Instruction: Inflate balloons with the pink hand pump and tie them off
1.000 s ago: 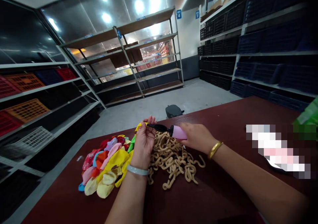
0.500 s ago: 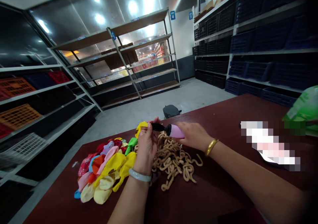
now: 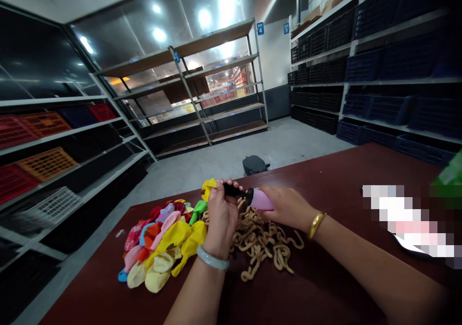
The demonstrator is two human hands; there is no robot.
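Note:
My right hand (image 3: 288, 205) grips the pink handle (image 3: 262, 200) of a hand tool with a black front part (image 3: 234, 190); its exact kind is unclear. My left hand (image 3: 222, 214) is closed around the black end, thumb uppermost. A limp yellow, balloon-like piece (image 3: 208, 188) sticks out past the left thumb. Left of my wrist lies a heap of limp, balloon-like pieces (image 3: 169, 238) in yellow, pink, red, green and blue. Under and beyond the hands is a pile of tan curly strands (image 3: 263, 238), partly hidden by them.
The dark red table (image 3: 346, 171) bears everything. At its right are a blurred-out flat item (image 3: 411, 224) and a green bag (image 3: 453, 173). A grey stool-like object (image 3: 254, 165) stands on the floor beyond. Shelves with crates (image 3: 375, 108) line the sides.
The whole view has shifted, so everything sits slightly farther right. My left fingers now cover more of the tool's black part. The right hand keeps its hold on the pink handle.

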